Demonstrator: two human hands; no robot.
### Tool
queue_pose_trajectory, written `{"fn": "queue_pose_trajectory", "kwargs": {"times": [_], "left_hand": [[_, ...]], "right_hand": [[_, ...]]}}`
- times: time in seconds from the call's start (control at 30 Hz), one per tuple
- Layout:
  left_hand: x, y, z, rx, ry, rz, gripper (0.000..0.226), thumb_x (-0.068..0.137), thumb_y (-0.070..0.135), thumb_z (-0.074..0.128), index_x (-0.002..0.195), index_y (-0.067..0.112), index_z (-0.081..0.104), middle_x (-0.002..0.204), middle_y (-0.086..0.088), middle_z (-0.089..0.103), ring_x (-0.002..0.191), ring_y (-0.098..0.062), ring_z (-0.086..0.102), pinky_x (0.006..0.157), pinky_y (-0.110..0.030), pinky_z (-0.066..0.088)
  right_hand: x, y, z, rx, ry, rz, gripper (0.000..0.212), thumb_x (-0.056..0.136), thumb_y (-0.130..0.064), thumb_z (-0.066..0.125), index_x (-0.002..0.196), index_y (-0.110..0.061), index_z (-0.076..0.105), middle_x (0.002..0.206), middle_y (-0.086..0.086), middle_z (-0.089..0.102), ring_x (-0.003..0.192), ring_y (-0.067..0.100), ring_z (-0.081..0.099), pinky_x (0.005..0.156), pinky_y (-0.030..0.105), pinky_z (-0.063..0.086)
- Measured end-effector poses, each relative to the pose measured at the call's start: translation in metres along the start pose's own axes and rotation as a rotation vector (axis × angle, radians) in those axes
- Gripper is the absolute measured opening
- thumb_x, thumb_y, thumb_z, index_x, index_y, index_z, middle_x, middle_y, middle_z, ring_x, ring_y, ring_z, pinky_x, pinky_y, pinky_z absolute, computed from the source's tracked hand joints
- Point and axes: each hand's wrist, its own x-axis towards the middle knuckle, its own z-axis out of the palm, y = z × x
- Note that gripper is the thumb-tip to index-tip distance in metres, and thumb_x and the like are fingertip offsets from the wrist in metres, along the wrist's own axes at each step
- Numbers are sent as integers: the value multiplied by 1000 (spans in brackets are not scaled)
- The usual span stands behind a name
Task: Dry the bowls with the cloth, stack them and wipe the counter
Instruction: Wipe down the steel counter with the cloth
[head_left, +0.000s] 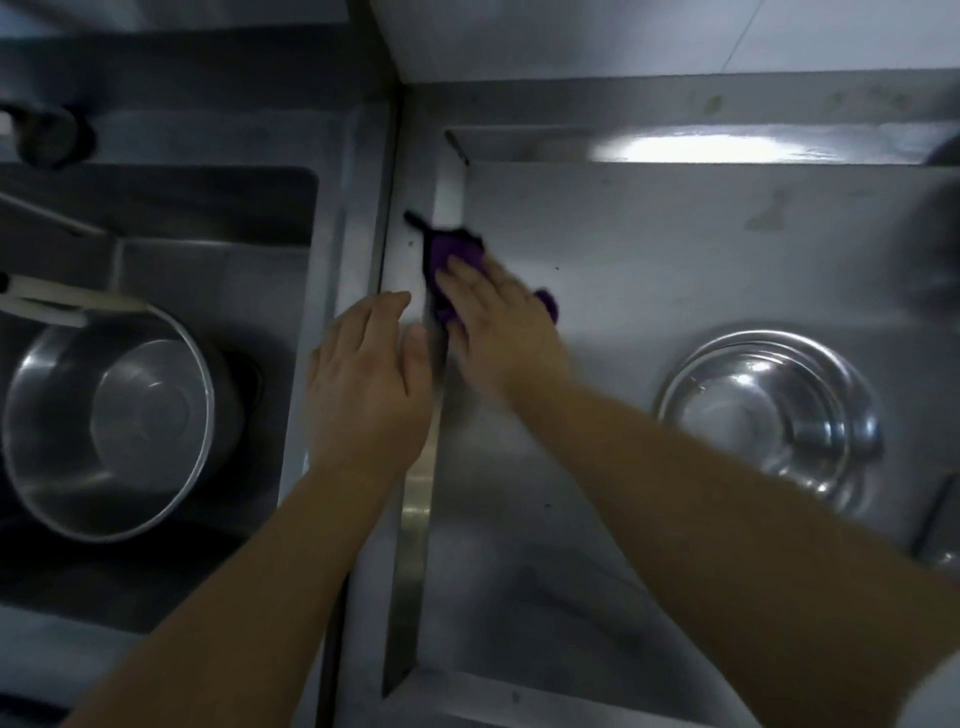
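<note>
right hand flat on purple cloth at counter edge, left hand beside

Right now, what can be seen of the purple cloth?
The purple cloth is a small, dark purple rag, soft-looking and crumpled. It lies on the steel counter at its raised left rim, mostly covered by the right hand, which presses it flat with straight fingers. A dark corner pokes out up-left, and a bit shows right of the hand. Motion blur hides its texture.

One head-worn camera looks steeply down, close over the steel worktop on the right and the sink on the left.
</note>
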Motion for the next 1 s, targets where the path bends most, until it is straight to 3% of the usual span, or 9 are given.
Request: {"fn": "queue_pose_trajectory", "kwargs": {"times": [0.1,0.27,0.37,0.47,0.6,0.67,0.8,1.0], "left_hand": [[-5,10,4,-9,-34,7,43,111,37,35,147,21,52,149,-3,56,139,-25,50,115,-48,39],[-14,33,18,-62,-41,87,46,110,38,35,148,18,53,149,-3,56,139,-23,50,117,-49,39],[-19,45,28,-70,-42,131,46,110,41,35,146,19,54,147,-3,57,138,-23,50,115,-46,38],[-22,54,36,-76,-64,184,46,110,41,36,146,18,53,147,-5,58,138,-25,50,116,-48,40],[-33,68,40,-60,-99,208,49,109,43,33,147,19,53,149,-3,56,140,-24,50,117,-51,40],[-40,75,39,-66,-110,213,48,110,40,34,147,18,53,150,-3,56,141,-24,49,116,-48,41],[-54,80,37,-70,-136,219,45,111,36,37,148,18,53,152,-3,55,143,-23,48,116,-49,42],[-71,64,31,-117,-132,218,51,108,44,32,146,19,54,149,-2,57,139,-24,51,115,-50,41]], "right_hand": [[-79,-21,20,-76,-139,-153,60,105,-40,41,162,-21,35,169,2,36,158,32,25,128,52,22],[-231,-26,38,-112,-102,-206,60,101,-41,54,158,-27,44,167,-5,39,157,30,29,125,48,30],[-298,-6,32,-74,16,3,61,99,-34,58,158,-27,46,168,-7,36,157,27,30,120,49,34],[-328,16,15,-72,115,343,55,102,-30,52,156,-20,49,167,-1,38,156,32,32,116,56,40],[-306,47,-13,14,230,894,54,109,-35,36,160,-19,38,169,2,33,158,31,23,125,51,27],[-283,63,-24,49,284,1064,54,111,-33,36,163,-20,32,172,0,27,160,29,18,129,49,18],[-245,95,-41,119,440,1278,55,111,-28,37,164,-21,29,175,-4,18,161,26,11,131,45,10],[-238,105,-40,109,542,1281,55,111,-31,32,165,-25,25,175,-8,16,161,23,11,129,49,16]]}}
